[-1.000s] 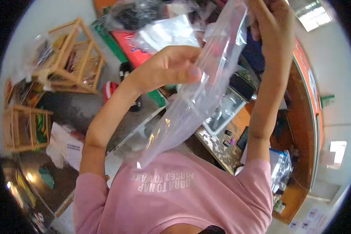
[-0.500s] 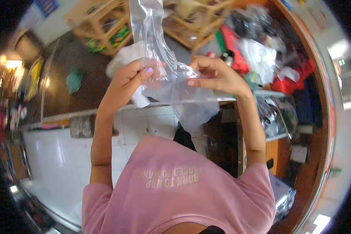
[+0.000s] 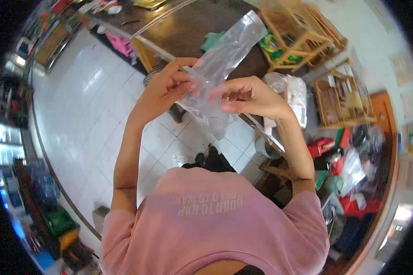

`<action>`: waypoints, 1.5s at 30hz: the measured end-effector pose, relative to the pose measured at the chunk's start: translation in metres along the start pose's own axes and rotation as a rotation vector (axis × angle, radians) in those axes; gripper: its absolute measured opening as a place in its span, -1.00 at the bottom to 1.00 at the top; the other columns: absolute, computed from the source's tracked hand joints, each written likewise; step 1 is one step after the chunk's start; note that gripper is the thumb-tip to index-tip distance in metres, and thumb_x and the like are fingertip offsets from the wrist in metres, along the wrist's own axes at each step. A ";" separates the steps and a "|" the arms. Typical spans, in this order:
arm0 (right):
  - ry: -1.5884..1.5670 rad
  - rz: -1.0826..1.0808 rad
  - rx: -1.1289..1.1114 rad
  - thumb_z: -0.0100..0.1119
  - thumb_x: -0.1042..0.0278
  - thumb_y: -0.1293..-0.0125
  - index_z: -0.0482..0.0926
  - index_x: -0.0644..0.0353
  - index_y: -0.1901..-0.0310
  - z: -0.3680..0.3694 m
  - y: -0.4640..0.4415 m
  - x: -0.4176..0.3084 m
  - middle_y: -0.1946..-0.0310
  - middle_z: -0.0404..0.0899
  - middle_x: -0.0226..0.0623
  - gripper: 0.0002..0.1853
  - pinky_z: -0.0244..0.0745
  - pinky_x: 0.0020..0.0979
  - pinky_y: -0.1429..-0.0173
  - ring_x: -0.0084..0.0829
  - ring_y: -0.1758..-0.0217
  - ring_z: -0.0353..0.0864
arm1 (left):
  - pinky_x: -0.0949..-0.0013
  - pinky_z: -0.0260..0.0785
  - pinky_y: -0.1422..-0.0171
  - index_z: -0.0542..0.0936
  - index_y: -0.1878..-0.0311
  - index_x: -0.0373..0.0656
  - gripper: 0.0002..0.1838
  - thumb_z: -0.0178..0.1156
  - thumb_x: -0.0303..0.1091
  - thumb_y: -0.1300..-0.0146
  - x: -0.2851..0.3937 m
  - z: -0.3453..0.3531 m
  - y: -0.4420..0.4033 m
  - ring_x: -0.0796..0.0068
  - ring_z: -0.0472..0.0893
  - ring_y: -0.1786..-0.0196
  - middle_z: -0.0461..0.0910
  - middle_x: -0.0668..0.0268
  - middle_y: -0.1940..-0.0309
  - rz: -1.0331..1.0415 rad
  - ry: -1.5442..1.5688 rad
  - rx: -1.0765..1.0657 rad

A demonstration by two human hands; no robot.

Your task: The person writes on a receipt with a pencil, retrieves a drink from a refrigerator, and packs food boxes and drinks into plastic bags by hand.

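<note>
A clear plastic bag [image 3: 236, 43] is stretched between both hands in front of my chest. Its long flat part points up and to the right, while a crumpled part hangs below over the floor. My left hand [image 3: 170, 89] pinches the bag's left side, thumb against fingers. On the other side my right hand [image 3: 252, 97] has its fingers curled and closed on the plastic. Glare on the film hides where exactly the fingertips press.
A dark table [image 3: 179, 34] lies beyond the hands, with a green cloth [image 3: 211, 41] on it. Wooden racks [image 3: 298, 36] stand at the right, near a white plastic-wrapped bundle [image 3: 293, 94]. White tiles [image 3: 96, 105] cover the floor; a bucket [image 3: 264, 147] stands by the table.
The view has turned to the left, so the racks and red items now sit farther right. The bag has swung from upright to slanting right, still between both hands.
</note>
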State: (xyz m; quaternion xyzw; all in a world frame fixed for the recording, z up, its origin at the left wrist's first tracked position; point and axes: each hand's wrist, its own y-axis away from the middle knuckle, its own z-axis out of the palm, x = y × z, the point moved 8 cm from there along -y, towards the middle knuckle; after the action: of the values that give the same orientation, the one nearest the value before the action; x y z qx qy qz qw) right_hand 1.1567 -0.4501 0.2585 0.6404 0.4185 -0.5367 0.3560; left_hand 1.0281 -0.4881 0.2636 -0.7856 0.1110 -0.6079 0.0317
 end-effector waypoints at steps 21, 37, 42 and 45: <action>-0.426 -0.005 0.311 0.06 0.38 -0.21 0.36 0.20 0.34 -0.055 -0.245 0.126 0.44 0.39 -0.47 -0.89 0.31 -0.59 0.26 -0.66 0.34 0.36 | 0.56 0.36 0.28 0.49 0.33 -0.32 -0.96 0.09 -0.56 -0.14 -0.146 -0.177 -0.064 0.61 0.49 0.36 0.51 0.30 0.40 -0.102 0.093 0.884; -0.618 0.287 0.627 0.09 0.50 -0.04 0.30 0.26 -0.02 -0.098 -0.399 0.169 0.29 0.48 -0.32 -0.56 0.38 -0.49 0.19 -0.50 0.26 0.47 | 0.49 0.33 0.35 0.46 0.21 -0.18 -0.83 0.14 -0.47 -0.11 -0.259 -0.351 -0.162 0.57 0.49 0.45 0.50 0.30 0.47 -0.304 -0.069 0.462; -0.148 0.404 0.507 0.12 0.62 0.14 0.41 0.25 0.21 -0.115 -0.454 0.147 0.50 0.49 -0.41 -0.66 0.36 -0.56 0.32 -0.52 0.47 0.45 | 0.59 0.25 0.53 0.47 0.25 -0.16 -0.83 0.18 -0.48 -0.05 -0.285 -0.523 -0.175 0.71 0.40 0.61 0.43 0.39 0.69 -0.055 -0.611 0.565; 0.309 0.183 0.492 0.12 0.62 0.10 0.41 0.25 0.12 -0.087 -0.519 0.131 0.31 0.50 -0.37 -0.60 0.36 -0.55 0.23 -0.52 0.32 0.46 | 0.49 0.33 0.28 0.46 0.20 -0.20 -0.78 0.14 -0.52 -0.03 -0.324 -0.549 -0.202 0.60 0.48 0.38 0.52 0.34 0.45 -0.125 0.142 0.416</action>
State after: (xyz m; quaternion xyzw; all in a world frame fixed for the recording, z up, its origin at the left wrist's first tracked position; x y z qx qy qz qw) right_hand 0.7239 -0.1453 0.1407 0.8165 0.2660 -0.4836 0.1692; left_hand 0.4505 -0.1754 0.1358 -0.7229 -0.0637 -0.6721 0.1473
